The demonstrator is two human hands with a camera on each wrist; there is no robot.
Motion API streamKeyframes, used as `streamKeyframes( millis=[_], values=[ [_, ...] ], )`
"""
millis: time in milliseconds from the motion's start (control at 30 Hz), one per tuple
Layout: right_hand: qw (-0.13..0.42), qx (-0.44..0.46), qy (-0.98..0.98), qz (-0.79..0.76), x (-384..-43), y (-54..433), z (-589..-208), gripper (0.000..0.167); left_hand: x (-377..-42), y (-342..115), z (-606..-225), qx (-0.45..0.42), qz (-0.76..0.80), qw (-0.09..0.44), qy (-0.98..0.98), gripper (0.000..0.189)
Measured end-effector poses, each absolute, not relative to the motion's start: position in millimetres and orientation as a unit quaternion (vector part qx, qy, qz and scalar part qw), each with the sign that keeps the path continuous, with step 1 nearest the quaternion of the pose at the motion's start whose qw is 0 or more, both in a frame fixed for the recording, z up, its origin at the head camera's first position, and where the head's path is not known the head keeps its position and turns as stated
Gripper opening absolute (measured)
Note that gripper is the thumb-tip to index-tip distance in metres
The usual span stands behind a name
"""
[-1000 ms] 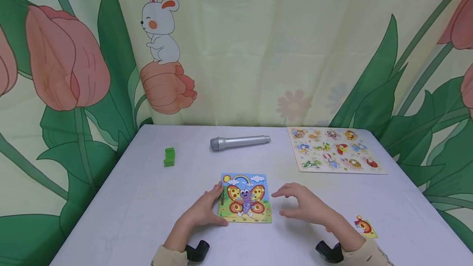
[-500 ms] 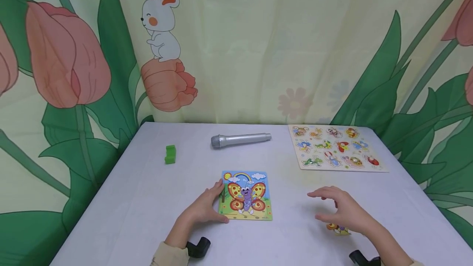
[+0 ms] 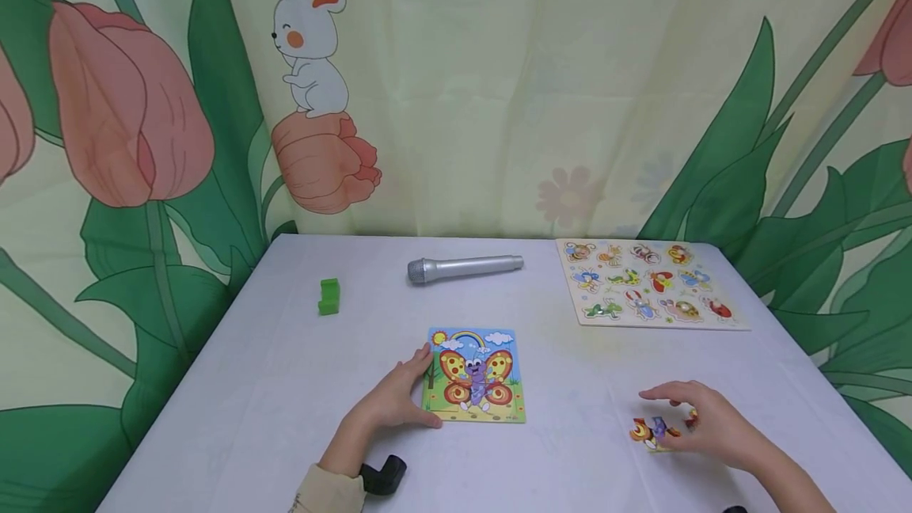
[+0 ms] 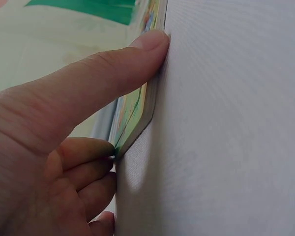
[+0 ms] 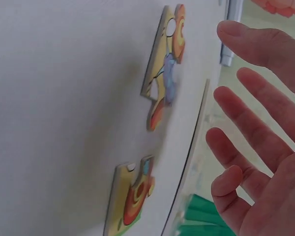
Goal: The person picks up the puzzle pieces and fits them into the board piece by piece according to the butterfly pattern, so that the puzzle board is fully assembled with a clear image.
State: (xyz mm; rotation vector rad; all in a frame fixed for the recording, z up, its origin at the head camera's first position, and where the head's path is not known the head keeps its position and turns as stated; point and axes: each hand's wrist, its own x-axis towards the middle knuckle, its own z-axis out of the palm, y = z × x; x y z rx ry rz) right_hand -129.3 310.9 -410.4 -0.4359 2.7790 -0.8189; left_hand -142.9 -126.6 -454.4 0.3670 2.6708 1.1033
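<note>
The butterfly puzzle board (image 3: 476, 376) lies flat mid-table in the head view. My left hand (image 3: 390, 396) holds its near left corner, thumb along the near edge and fingers at the left edge. In the left wrist view the thumb (image 4: 123, 69) presses the board's edge (image 4: 140, 110). My right hand (image 3: 716, 422) hovers over loose puzzle pieces at the right, its fingers spread and holding nothing. One piece with a purple body and wing parts (image 5: 162, 73) and another with a red-orange spiral (image 5: 132, 194) lie on the cloth; the hand partly covers them in the head view.
A silver toy microphone (image 3: 465, 268) lies at the back of the white-covered table (image 3: 235, 426). A green block (image 3: 329, 297) stands back left. An insect peg puzzle (image 3: 651, 285) lies back right. Behind hangs a printed curtain (image 3: 463, 101).
My right hand has moved away from the puzzle board, to the right and nearer, and is now over the loose pieces. The left hand keeps its place at the board.
</note>
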Motion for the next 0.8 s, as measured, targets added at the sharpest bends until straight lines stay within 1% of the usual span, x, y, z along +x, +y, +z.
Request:
streamKeyframes(
  millis=[300, 367, 500, 633, 800],
  values=[
    [0.137, -0.118, 0.948, -0.261, -129, 320, -422, 0.053, -142, -126, -453, 0.124, 0.369, 0.115, 0.914, 0.101],
    [0.138, -0.122, 0.949, -0.255, -129, 320, -423, 0.051, -142, -126, -452, 0.123, 0.368, 0.115, 0.914, 0.101],
    [0.131, -0.158, 0.951, -0.233, -130, 320, -424, 0.044, -141, -127, -451, 0.119, 0.367, 0.115, 0.915, 0.101],
    [0.134, -0.167, 0.950, -0.228, -130, 321, -424, 0.041, -140, -127, -450, 0.122, 0.369, 0.115, 0.914, 0.100],
    [0.135, -0.123, 0.957, -0.227, -131, 317, -423, 0.043, -140, -127, -451, 0.123, 0.370, 0.114, 0.914, 0.100]
  ],
)
